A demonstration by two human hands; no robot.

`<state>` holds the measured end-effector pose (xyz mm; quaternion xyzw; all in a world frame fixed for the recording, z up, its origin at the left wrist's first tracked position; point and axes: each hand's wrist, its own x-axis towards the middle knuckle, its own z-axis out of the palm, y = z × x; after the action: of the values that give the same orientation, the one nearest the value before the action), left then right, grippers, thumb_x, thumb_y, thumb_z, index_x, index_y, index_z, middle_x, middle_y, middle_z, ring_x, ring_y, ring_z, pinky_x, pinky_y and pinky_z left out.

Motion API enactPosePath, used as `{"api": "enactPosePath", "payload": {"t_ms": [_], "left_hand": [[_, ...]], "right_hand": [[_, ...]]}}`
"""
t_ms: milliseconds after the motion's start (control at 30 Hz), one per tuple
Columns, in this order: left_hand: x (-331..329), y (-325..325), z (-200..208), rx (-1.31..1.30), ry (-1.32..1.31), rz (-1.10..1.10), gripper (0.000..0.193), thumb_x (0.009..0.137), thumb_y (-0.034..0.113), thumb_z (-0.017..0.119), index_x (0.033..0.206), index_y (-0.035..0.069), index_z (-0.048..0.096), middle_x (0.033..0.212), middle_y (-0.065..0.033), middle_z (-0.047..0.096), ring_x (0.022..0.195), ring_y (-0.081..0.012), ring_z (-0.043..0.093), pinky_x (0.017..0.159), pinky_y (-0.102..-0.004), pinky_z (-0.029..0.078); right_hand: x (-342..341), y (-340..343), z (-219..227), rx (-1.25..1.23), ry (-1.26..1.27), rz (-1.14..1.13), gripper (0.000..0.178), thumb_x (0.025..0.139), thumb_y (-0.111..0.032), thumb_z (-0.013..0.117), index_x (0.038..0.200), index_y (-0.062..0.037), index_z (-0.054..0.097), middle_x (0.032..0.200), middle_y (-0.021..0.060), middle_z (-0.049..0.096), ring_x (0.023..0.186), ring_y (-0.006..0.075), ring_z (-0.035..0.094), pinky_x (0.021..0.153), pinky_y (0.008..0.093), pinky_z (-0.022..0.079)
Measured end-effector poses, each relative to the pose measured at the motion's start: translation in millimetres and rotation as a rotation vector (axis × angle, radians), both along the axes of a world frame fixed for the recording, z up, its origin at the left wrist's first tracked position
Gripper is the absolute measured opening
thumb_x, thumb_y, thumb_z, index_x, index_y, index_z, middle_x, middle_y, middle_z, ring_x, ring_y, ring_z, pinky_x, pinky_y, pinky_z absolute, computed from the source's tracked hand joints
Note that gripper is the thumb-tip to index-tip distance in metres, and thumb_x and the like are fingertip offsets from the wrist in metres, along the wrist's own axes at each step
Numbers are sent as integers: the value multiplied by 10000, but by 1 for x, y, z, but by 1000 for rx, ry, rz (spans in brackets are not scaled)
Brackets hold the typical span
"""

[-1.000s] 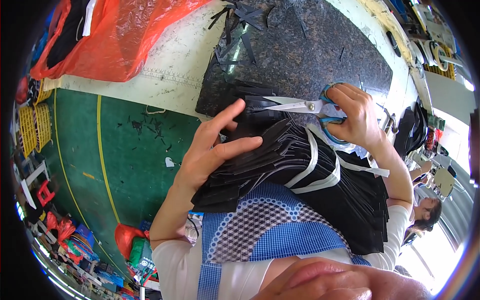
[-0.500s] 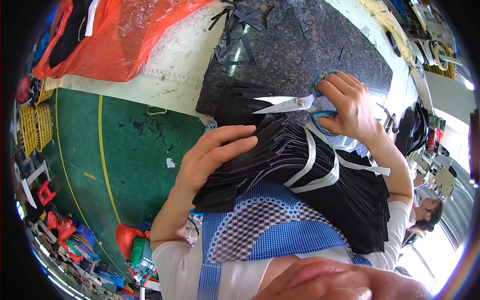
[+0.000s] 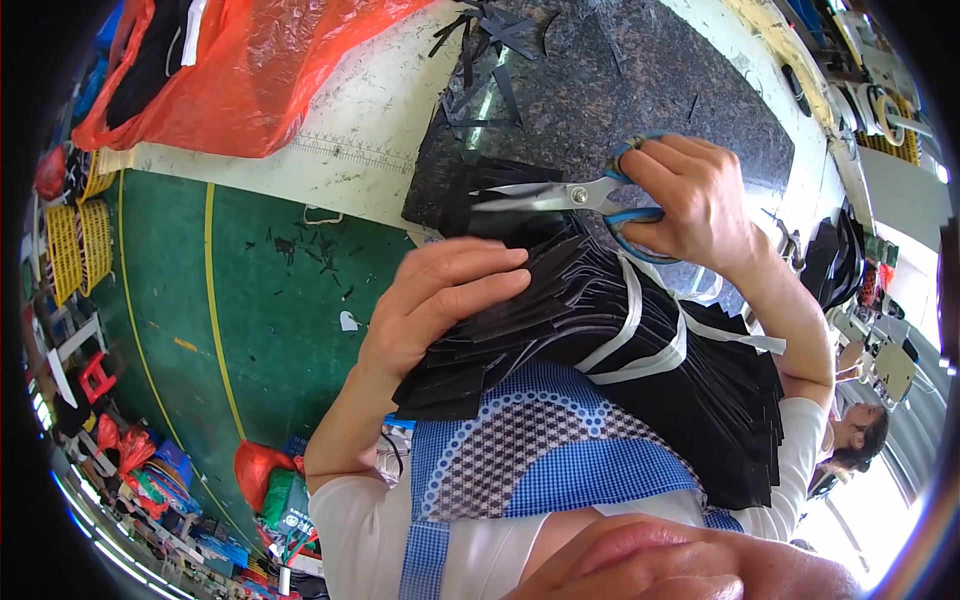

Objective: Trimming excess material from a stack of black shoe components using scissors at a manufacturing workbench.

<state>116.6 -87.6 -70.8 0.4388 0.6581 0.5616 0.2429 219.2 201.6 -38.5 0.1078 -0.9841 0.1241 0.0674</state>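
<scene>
My right hand [image 3: 692, 198] grips a pair of scissors [image 3: 578, 196] by its blue handles. The blades point left, slightly parted, above dark pieces [image 3: 512, 228] at the slab's near edge. Against my front leans a thick stack of black fabric pieces [image 3: 590, 315], fanned in layers. White strips [image 3: 632, 310] are tied around it. My left hand [image 3: 430, 305] holds the stack's left end, its fingers extended over the top layers; the thumb is hidden. A blue checked apron [image 3: 560, 470] shows below the stack.
A dark speckled stone slab [image 3: 640, 90] lies on the white table [image 3: 370, 110]. Black offcuts [image 3: 500, 35] are scattered on its far side. A red plastic bag [image 3: 250, 90] sits at the far left. Scraps dot the green floor [image 3: 280, 330]. Another person [image 3: 860, 435] is at the right.
The scissors have moved slightly left, and their blades have come closer together. My left hand stays on the black stack, and the whole view has shifted a little.
</scene>
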Motion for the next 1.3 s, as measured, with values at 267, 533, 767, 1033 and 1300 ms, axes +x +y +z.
{"api": "enactPosePath", "payload": {"t_ms": [267,533,767,1033,1300], "left_hand": [[2,-1,-3,-29,159,36,361,851,150,696,1206,101,734,1256,-88,717,1242,-295,623,1021,-352,442],[9,5,-1,101,-110,77,355,813,98,735,1165,55,741,1328,-144,671,1122,-263,644,973,-346,494],[2,1,1,75,-26,19,367,797,75,748,1164,70,744,1255,-97,717,1172,-267,646,1047,-373,494],[3,2,1,64,-40,13,358,819,87,720,1175,61,741,1242,-100,724,1176,-253,647,1044,-366,489],[2,3,-2,70,-23,14,353,841,109,701,1187,50,733,1241,-108,725,1159,-256,657,1031,-368,487]], "right_hand": [[37,10,1,-404,-348,-379,214,774,-119,823,866,-9,664,640,94,591,530,228,575,530,361,447],[44,17,-5,-267,-194,-243,311,685,-153,825,906,1,670,779,128,656,661,304,652,574,382,509],[38,17,-5,45,-100,-107,426,536,-204,780,907,-41,646,787,84,575,706,276,600,632,396,512],[18,-4,-10,84,-32,-108,470,570,-247,818,956,-55,632,814,76,568,757,270,594,685,379,508],[26,0,-21,62,-124,-100,449,608,-273,833,956,-72,632,822,60,597,770,257,623,689,378,528]]}}
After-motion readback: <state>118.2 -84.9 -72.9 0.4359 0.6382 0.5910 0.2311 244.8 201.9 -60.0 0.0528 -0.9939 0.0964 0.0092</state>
